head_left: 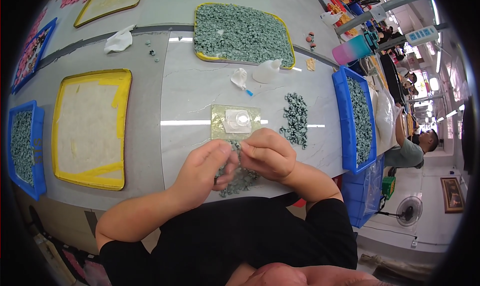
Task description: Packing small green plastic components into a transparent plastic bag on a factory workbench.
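Observation:
My left hand (206,165) and my right hand (270,153) meet close to my body, fingertips almost touching. Both are closed in a pinch around a small green piece (235,145), mostly hidden by the fingers. Beneath them lies a loose pile of grey-green pieces (235,187), partly covered by the left hand. Just beyond the fingertips is a square yellowish-green mat (218,126) bearing a white sheet (231,127) and a small clear round dish (243,118). A cluster of darker green pieces (296,120) is spread to the right of the mat.
A yellow-rimmed tray (201,55) full of green pieces stands at the back, near a white squeeze bottle (267,71) and a crumpled white tissue (239,78). Blue bins (345,121) of pieces flank the table. Left lies a yellow-taped tray (60,128). Another person (407,153) is at far right.

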The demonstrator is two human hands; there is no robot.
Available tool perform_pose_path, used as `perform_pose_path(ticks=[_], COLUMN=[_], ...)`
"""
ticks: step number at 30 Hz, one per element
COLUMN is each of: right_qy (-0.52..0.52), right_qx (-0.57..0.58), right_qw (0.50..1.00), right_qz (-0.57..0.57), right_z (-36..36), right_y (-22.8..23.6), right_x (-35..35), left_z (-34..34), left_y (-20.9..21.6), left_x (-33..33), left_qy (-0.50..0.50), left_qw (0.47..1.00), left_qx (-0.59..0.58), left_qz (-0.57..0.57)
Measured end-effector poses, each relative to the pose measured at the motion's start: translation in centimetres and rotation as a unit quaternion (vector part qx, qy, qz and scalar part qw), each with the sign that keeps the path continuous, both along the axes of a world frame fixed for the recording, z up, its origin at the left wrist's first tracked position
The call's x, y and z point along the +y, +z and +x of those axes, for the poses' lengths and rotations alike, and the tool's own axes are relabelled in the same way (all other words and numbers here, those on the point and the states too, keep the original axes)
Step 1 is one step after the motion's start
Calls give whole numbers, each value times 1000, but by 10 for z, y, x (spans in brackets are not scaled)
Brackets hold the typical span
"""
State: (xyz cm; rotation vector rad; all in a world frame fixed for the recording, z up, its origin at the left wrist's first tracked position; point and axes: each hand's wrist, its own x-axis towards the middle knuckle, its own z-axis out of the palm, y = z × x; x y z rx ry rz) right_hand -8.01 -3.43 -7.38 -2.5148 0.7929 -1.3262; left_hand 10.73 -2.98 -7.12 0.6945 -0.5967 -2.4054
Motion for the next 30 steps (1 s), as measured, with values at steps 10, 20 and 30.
perform_pose_path(ticks=[10, 20, 30], right_qy=[-30, 8, 22], right_qx=[-1, -26, -8], right_qw=[995, 996, 995], right_qz=[97, 85, 97], right_z=[1, -2, -6], right_y=[7, -2, 1], right_x=[2, -2, -5], left_z=[-1, -3, -4], left_y=[-6, -2, -2], left_x=[4, 2, -5], left_qy=[23, 6, -20], left_qw=[992, 991, 999], left_qx=[-28, -53, -27], left_qz=[-118, -120, -12])
